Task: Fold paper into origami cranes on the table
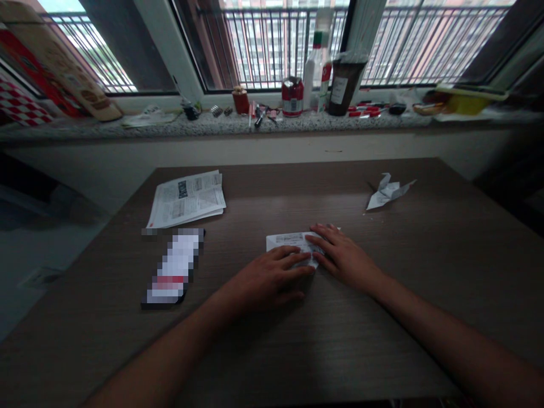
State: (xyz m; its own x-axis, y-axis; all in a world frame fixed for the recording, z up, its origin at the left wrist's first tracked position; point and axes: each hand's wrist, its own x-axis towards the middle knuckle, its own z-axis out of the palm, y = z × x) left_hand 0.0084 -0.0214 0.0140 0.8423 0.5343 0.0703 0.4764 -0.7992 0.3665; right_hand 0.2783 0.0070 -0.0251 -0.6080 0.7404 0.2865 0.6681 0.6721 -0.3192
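Observation:
A small folded sheet of printed white paper [287,239] lies on the brown table in front of me, partly covered by both hands. My left hand [272,276] rests over its near side with the fingers stretched out to the right. From the right, my right hand [342,255] lays its spread fingers on the paper's right part. The fingertips of the two hands come close together near the paper's near corner. Neither hand is closed round anything. What lies under the fingers is hidden.
A phone [174,269] with a blurred screen lies left of my hands, and folded printed sheets [187,198] lie behind it. At the back right stands a folded paper crane [386,191]. The window sill holds a red can [292,96], a dark cup [343,85] and bottles.

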